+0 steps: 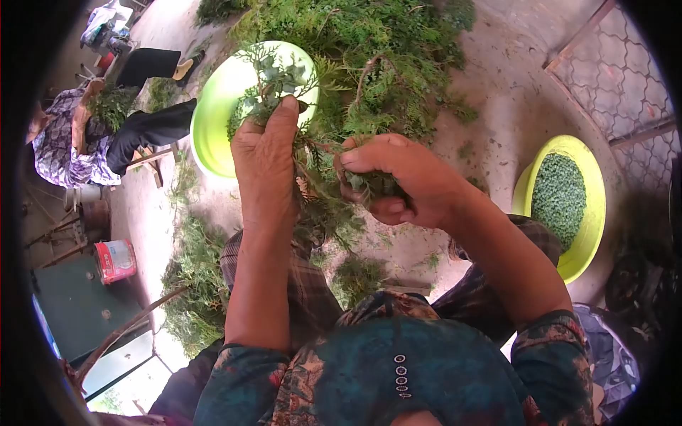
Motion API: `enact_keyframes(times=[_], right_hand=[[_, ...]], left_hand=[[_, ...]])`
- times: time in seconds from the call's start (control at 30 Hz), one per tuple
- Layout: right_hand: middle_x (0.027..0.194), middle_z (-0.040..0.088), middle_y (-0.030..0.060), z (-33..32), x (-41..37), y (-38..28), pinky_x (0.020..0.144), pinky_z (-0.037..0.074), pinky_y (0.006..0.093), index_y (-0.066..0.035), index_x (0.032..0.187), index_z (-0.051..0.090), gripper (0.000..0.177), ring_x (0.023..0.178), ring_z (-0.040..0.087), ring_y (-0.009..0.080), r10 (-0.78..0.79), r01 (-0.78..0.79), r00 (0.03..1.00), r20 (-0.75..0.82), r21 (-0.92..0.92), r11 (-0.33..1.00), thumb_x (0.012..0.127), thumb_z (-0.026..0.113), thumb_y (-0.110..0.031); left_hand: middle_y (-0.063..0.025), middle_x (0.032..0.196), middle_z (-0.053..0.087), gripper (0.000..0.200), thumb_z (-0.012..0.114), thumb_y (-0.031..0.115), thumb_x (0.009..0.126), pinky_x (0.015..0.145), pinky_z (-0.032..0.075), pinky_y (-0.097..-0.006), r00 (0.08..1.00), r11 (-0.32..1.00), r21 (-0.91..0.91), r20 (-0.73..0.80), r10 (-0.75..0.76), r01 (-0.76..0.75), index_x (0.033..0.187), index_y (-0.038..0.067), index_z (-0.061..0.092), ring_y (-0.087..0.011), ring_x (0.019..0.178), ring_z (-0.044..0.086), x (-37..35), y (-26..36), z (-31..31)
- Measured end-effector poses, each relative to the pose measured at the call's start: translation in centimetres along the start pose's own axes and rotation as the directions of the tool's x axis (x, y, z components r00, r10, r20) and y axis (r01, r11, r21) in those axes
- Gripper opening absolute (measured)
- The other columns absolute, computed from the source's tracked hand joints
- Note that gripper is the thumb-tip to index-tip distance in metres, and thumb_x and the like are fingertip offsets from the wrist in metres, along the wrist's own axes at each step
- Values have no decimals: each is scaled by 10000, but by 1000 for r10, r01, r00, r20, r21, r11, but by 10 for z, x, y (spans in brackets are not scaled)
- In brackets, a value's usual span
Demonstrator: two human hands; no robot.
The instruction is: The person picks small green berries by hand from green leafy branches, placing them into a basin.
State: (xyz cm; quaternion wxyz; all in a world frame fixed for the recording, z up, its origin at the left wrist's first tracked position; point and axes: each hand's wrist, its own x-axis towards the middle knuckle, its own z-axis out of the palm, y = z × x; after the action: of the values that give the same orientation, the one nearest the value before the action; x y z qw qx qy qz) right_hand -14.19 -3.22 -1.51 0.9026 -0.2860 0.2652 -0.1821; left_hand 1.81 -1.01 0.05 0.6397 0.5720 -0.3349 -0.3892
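My left hand [266, 153] is closed around a leafy conifer sprig [273, 74] with small green cones, thumb pressed on top. The sprig sticks up over a lime-green basin [213, 135], which has small green cones inside. To the right, my right hand [398, 177] has its fingers curled around a thin part of the conifer branch; some greenery shows in the palm, partly hidden by the fingers. Between and below the hands, more green foliage [320, 206] hangs down.
A large heap of conifer branches [398, 42] lies ahead on the floor. At right stands a yellow-green basin full of green cones [559, 199]. Another person [67, 135] sits at left holding foliage, near a red-and-white bucket [115, 260]. Cut branches [192, 284] lie beside my left leg.
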Motion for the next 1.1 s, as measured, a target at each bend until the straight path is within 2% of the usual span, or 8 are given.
enact_keyframes(times=[0.07,0.2,0.3,0.4,0.63,0.9,0.93,1.1], right_hand=[[661,508,67,-2,1,2,301,266,206,-46,880,528,199,359,345,61,1,-3,995,105,23,1000,854,557,-241],[684,512,94,-11,-11,8,296,280,207,-37,854,522,237,351,337,62,-13,-21,968,252,132,991,876,502,-272],[731,571,113,-13,-15,3,306,295,228,-19,868,562,257,402,426,105,-50,-26,980,193,373,928,884,480,-262],[798,586,140,-17,-13,0,330,316,229,-23,933,575,292,495,483,134,-134,137,990,-34,386,912,899,467,-291],[865,557,116,-33,-24,-11,376,328,224,-34,955,554,253,533,453,119,-257,306,948,-187,317,898,917,471,-270],[763,445,42,-17,-16,-3,403,321,225,-39,950,516,246,557,412,82,-400,420,811,-427,-51,906,935,459,-278],[763,445,42,-18,-13,-1,403,321,225,-39,950,516,246,557,412,82,-395,416,814,-425,-48,908,935,459,-278],[764,451,30,-13,-7,-2,401,320,235,-33,954,508,249,547,409,84,-495,490,796,-347,-110,865,938,459,-277]], left_hand=[[25,714,549,172,621,204,868,483,347,-196,997,984,166,-55,-53,62,941,52,589,-45,539,432,1,2,-2],[-5,704,550,148,620,167,859,472,385,-208,975,998,57,-223,-3,16,908,31,586,-66,523,456,32,12,-44],[-24,718,557,134,632,130,851,461,418,-201,958,997,61,-278,69,-54,911,31,565,-57,523,472,36,7,-45],[-27,794,570,187,612,184,894,482,440,-198,923,974,-206,-346,-167,99,984,33,548,-65,611,520,31,0,-35],[-12,850,591,311,695,148,831,553,454,-217,930,910,-194,105,-351,366,1085,63,537,-100,674,555,4,-21,-2],[-104,962,591,539,717,12,766,606,503,-230,914,972,-96,370,-166,215,1184,-31,381,-142,728,598,-40,7,47],[-127,977,596,524,661,-74,768,601,529,-252,949,997,-55,315,-31,51,1189,-42,351,-164,745,626,-39,-12,48],[-126,989,602,430,629,-89,784,628,525,-253,957,996,-46,286,-59,75,1147,-29,407,-150,774,620,-32,-14,47]])
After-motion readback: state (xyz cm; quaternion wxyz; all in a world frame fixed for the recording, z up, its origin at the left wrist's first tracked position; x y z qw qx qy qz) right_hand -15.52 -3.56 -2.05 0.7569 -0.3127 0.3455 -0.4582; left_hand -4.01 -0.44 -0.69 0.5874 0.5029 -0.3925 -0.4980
